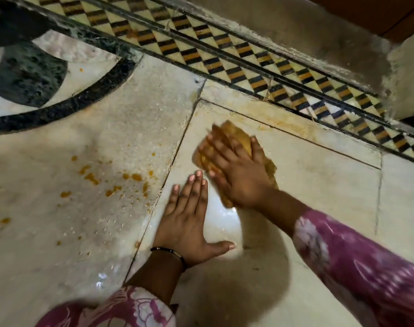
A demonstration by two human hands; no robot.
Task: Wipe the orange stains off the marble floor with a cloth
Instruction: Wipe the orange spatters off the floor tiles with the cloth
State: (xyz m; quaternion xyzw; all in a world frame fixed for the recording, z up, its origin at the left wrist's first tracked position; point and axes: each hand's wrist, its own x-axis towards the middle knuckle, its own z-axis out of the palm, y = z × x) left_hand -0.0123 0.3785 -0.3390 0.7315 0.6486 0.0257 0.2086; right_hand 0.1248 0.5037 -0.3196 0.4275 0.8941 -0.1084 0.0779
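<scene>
My right hand (pixel 236 171) presses flat on an orange-stained cloth (pixel 234 135) lying on the pale marble floor (pixel 319 185), fingers spread and blurred. Just to its left, my left hand (pixel 189 220) rests palm down on the bare floor, fingers together and thumb out, holding nothing. Orange stains (pixel 116 182) lie scattered as blobs and drops on the marble slab to the left of both hands. A faint orange smear (pixel 284 123) runs along the slab joint beyond the cloth.
A patterned border strip (pixel 248 60) of black, orange and cream diamonds runs diagonally across the top. Behind it rises a grey step or wall base (pixel 307 31). A dark curved inlay (pixel 66 107) sits at the upper left. Wet patches shine near my left wrist.
</scene>
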